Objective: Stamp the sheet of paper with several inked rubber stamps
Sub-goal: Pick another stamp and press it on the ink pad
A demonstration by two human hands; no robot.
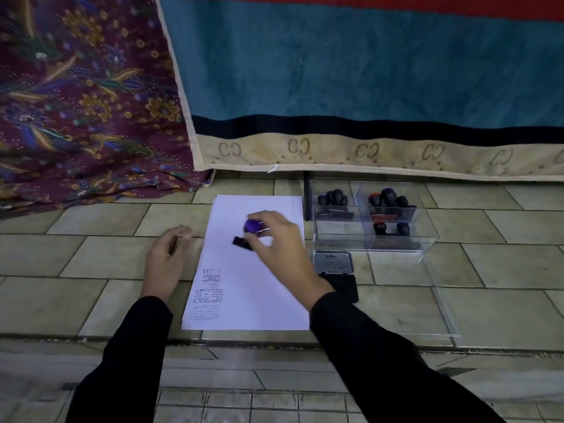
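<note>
A white sheet of paper [265, 288] lies on the tiled floor, with three dark stamp prints along its near left edge. My right hand [274, 239] grips a rubber stamp [248, 232] with a purple knob and black base, held over the sheet's upper middle; whether the base touches the paper is blurred. My left hand [168, 254] hovers with loosely curled fingers just left of the sheet, holding nothing. An open ink pad [334, 264] with its silver lid raised sits right of the paper.
A clear plastic compartment box [427, 239] with several black-handled stamps stands right of the sheet, its clear lid [439, 300] lying on the floor nearer me. Hanging cloths [335, 87] close off the far side. A step edge [274, 343] runs across near me.
</note>
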